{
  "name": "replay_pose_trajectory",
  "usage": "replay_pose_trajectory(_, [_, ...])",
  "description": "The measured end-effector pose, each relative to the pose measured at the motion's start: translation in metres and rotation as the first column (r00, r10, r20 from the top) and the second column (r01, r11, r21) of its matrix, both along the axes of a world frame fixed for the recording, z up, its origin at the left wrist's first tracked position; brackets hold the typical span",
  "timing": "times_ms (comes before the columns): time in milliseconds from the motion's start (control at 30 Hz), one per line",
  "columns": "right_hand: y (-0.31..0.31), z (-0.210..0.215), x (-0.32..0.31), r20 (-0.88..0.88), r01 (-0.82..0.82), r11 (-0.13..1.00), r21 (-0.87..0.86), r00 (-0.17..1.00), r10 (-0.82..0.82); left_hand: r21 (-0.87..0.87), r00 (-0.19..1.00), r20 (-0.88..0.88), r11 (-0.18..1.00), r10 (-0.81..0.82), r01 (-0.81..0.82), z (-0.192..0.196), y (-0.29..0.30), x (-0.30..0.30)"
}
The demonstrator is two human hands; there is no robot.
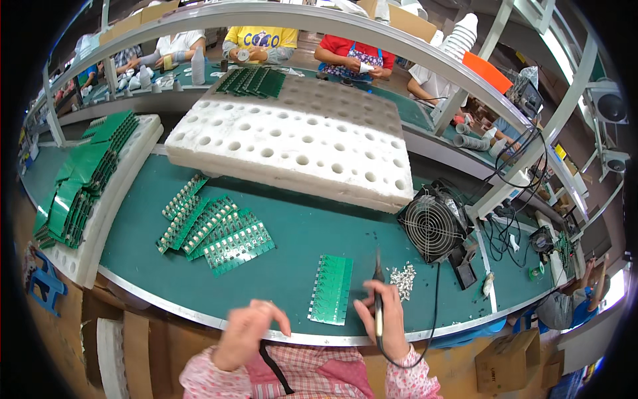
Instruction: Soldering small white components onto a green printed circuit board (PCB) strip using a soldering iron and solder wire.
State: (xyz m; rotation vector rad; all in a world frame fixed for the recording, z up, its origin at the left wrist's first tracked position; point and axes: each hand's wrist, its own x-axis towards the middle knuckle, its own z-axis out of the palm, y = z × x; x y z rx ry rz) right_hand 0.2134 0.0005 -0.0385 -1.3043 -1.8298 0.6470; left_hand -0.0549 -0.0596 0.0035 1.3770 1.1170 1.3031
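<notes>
My right hand [387, 319] is closed around the handle of a soldering iron [379, 299], whose tip points away from me. Just left of it, a green circuit board [330, 290] lies flat on the bench. Beside my right fingers sits a small heap of tiny white components [403, 280]. My left hand [251, 330], somewhat blurred, hovers over the bench's front edge, left of the board. Its fingers are loosely bent and apart, and nothing shows in them. Farther left, several boards fitted with white parts [211, 229] overlap on the green mat.
A white foam block with holes [302, 159] spans the back, bearing green boards [251, 81]. Another foam slab at left carries stacked boards [83, 179]. A black fan [430, 223] stands at right, with the iron's cord [435, 312] nearby. Co-workers sit beyond the rail [306, 14].
</notes>
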Motion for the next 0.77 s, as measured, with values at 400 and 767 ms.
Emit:
replay_pose_trajectory(400, [0.064,-0.027,-0.032,0.0,0.063,0.997,0.038,0.998,-0.063,0.936,0.538,-0.095,0.108,-0.837,0.335,0.093,-0.034,-0.077])
replay_pose_trajectory(767, [0.017,0.004,-0.023,-0.637,-0.019,0.939,-0.344,0.74,-0.219,-0.301,0.78,0.567,0.948,0.265,-0.102,-0.047,0.01,-0.036])
